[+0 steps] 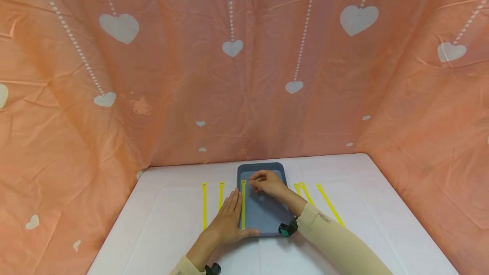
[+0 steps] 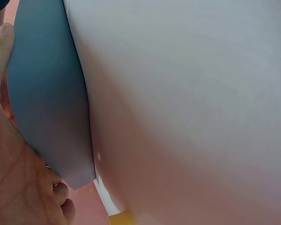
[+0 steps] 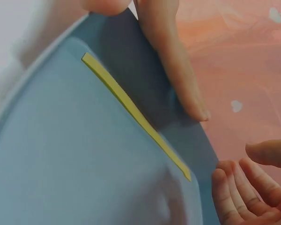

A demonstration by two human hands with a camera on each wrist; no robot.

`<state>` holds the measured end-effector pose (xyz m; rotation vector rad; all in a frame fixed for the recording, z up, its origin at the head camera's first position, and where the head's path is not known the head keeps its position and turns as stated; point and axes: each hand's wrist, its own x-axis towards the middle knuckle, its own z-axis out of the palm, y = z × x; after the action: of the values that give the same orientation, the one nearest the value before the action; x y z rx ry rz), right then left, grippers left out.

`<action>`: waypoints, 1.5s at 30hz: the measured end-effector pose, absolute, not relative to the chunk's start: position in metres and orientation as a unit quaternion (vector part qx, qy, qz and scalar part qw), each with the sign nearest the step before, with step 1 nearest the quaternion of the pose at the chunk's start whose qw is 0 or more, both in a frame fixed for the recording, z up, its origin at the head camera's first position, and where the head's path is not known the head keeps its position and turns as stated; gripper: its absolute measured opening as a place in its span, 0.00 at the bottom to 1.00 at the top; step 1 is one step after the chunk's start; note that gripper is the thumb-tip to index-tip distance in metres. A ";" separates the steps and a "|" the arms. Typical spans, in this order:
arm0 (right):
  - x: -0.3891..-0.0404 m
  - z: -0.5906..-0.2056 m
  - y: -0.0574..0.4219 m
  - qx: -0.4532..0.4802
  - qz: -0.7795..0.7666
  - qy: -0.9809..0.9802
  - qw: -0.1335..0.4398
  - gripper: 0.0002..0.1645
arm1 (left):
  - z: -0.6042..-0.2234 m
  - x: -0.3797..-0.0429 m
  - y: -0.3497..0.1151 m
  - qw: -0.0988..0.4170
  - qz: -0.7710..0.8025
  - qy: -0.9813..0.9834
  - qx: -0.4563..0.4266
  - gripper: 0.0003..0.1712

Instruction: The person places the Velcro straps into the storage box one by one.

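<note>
A blue-grey tray (image 1: 267, 207) lies on the table, with one yellow cable tie (image 1: 243, 207) lengthwise along its left inner side, slotted head at the far end. My left hand (image 1: 227, 220) rests against the tray's near left corner, fingers straight along the left wall and thumb along the front edge. In the left wrist view its palm and thumb are beside the tray's outer wall (image 2: 51, 93). Above the far part of the tray hovers my right hand (image 1: 269, 183), fingers loosely bent. Its thumb and fingertips stand apart with nothing between them in the right wrist view (image 3: 253, 187).
Two yellow cable ties lie left of the tray, one farther out (image 1: 204, 207) and one nearer (image 1: 221, 194). Three more, including the outermost one (image 1: 330, 205), lie to the right, partly behind the right forearm. A heart-patterned orange curtain (image 1: 259, 109) surrounds the white table (image 1: 153, 224).
</note>
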<state>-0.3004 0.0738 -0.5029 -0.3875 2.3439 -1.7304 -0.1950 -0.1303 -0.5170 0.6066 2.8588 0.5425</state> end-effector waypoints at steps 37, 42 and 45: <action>-0.272 -0.479 0.170 -0.128 -0.559 0.816 0.076 0.15 | -0.534 -0.201 -0.133 0.062 0.202 0.956 0.204 0.83; -0.270 -0.480 0.183 -0.123 -0.559 0.818 0.063 0.16 | -0.531 -0.200 -0.132 0.063 0.194 0.958 0.204 0.81; -0.270 -0.481 0.192 -0.117 -0.557 0.820 0.059 0.16 | -0.531 -0.201 -0.131 0.069 0.191 0.958 0.202 0.81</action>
<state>-0.2701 0.1918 -0.4807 -0.3552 2.4837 -1.6875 -0.2010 -0.1310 -0.5314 0.6075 2.8845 0.5751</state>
